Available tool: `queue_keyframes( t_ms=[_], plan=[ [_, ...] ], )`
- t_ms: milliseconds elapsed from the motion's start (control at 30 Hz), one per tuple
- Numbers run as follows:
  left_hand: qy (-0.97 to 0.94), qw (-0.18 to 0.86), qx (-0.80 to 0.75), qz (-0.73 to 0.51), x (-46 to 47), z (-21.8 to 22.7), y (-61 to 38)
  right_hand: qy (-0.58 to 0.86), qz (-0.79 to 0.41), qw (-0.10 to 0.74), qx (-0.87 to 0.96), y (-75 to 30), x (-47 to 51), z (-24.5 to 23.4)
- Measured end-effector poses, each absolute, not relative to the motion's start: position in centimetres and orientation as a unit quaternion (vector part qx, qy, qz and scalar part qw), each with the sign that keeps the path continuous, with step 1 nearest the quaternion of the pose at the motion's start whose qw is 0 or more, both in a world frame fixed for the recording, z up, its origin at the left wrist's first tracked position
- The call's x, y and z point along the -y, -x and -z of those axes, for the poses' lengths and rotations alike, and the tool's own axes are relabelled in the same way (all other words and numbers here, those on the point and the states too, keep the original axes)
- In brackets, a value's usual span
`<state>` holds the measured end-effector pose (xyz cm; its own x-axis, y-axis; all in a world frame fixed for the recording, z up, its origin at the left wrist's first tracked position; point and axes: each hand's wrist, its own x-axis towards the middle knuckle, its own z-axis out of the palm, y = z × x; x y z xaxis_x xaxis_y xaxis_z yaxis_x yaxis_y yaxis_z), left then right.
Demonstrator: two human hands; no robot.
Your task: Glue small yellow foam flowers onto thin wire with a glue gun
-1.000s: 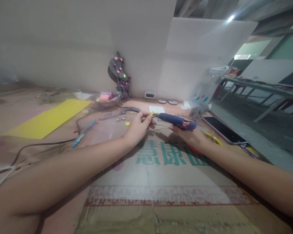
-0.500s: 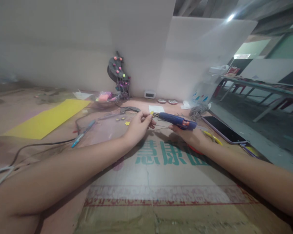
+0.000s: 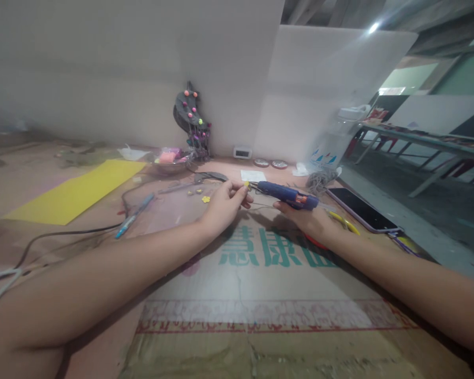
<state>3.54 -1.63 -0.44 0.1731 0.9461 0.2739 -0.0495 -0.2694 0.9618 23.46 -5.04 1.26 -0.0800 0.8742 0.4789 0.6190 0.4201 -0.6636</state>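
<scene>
A flattened cardboard sheet (image 3: 260,284) with green printed characters covers the table under my forearms. A yellow sheet (image 3: 79,192) lies at nine o'clock from my hands, and a dark phone (image 3: 359,209) at three o'clock. My right hand (image 3: 308,218) is wrapped closed around a blue glue gun (image 3: 286,193) with orange-red marks on its body. It is held nearly level, its thin nozzle pointing to nine o'clock. My left hand (image 3: 221,205) pinches a tiny yellow piece (image 3: 246,184) between thumb and fingertips, right at the nozzle tip, at twelve o'clock from the cardboard's middle. I cannot tell whether nozzle and piece touch.
</scene>
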Motion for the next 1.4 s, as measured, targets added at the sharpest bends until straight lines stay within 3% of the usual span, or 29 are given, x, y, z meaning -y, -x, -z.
queue_keyframes(
  t_ms=[1400],
  plan=[
    [-0.591, 0.483, -0.373, -0.527, 1.74, 0.28, -3.60, 0.523, -0.157, 0.437, 0.715, -23.33, 5.14, -1.46]
  ],
)
